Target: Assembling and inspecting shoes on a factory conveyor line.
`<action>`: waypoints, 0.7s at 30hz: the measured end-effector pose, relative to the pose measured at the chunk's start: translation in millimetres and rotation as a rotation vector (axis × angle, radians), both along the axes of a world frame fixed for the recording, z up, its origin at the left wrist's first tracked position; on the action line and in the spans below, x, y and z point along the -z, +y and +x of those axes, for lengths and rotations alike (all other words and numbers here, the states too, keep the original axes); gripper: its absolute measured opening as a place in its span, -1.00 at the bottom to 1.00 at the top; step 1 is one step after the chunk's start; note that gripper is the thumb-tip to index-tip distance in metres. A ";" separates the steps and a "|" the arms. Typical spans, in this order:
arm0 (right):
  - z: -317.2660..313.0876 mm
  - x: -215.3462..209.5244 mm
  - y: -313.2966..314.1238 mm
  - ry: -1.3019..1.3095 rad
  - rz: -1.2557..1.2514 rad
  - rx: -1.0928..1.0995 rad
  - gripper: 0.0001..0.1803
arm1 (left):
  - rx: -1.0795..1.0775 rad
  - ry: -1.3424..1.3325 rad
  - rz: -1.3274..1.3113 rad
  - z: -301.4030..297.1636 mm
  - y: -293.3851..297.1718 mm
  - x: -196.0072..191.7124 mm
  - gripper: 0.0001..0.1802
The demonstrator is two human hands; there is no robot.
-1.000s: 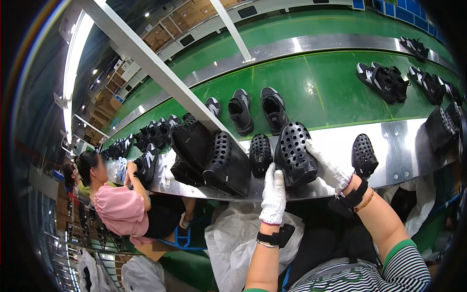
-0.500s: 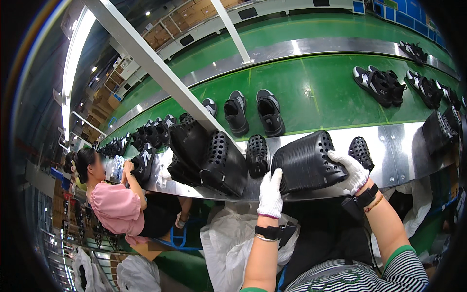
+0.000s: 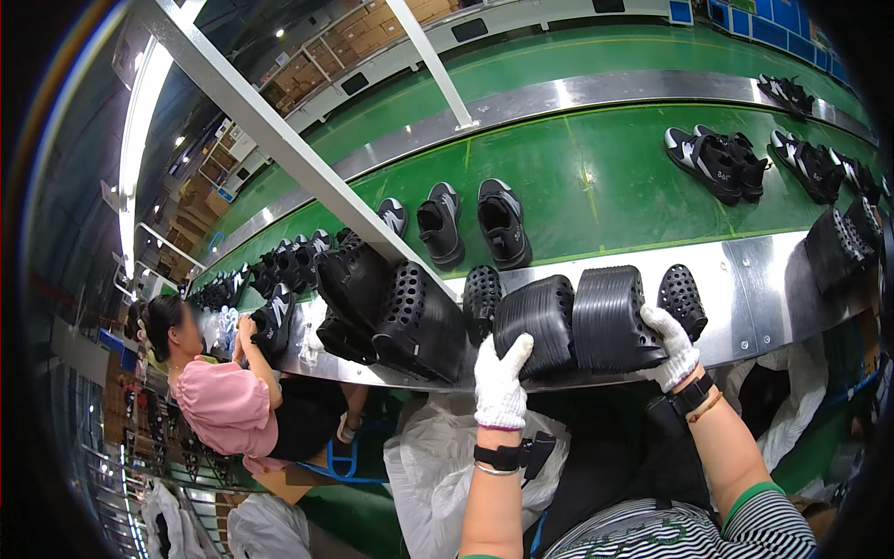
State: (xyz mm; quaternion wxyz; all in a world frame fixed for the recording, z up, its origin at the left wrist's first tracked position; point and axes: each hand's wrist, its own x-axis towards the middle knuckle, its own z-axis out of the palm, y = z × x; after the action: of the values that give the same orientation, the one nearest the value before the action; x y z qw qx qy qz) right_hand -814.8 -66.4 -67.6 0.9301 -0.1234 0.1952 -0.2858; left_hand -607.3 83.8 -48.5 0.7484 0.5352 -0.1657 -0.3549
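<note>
Two nested stacks of black plastic shoe inserts stand side by side on the metal ledge in front of me. My left hand (image 3: 503, 380), in a white knit glove, presses its thumb and fingers against the near left end of the left stack (image 3: 535, 326). My right hand (image 3: 670, 348), gloved too, grips the right end of the right stack (image 3: 610, 321), fingers over its holed face. A narrow gap parts the two stacks at the top. One single holed insert (image 3: 481, 300) stands beyond my left hand, and another holed insert (image 3: 682, 300) lies beyond my right.
More insert stacks (image 3: 419, 317) stand left, by a slanting white post (image 3: 279, 140). Black-and-grey shoes (image 3: 504, 224) sit on the green belt (image 3: 596, 186) beyond the metal ledge (image 3: 745, 289). At left a person in pink (image 3: 223, 405) handles a shoe. White plastic bags (image 3: 438, 456) hang below the ledge.
One wide stack between my hands has parted into two, standing more upright. My left hand has shifted slightly left, and my right hand slightly left and down.
</note>
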 end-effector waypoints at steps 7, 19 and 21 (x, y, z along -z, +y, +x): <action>-0.8 -1.4 1.8 -0.119 -0.046 -0.029 -0.55 | 0.020 0.301 -0.130 -11.7 0.7 17.7 -0.62; 15.4 -51.2 -29.5 0.572 -0.533 -0.287 -0.60 | -0.167 0.719 -0.454 -22.0 44.5 8.2 -0.63; 52.8 -69.8 -2.1 0.620 -0.686 -0.297 -0.60 | -0.210 0.733 -0.411 -12.9 51.7 4.4 -0.67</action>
State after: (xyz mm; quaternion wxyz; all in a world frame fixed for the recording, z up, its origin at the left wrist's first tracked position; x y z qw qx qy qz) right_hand -762.0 -68.5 2.2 0.7645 -0.5287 0.3379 -0.1477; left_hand -620.2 135.5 -52.8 0.8808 0.2277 0.0993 -0.4031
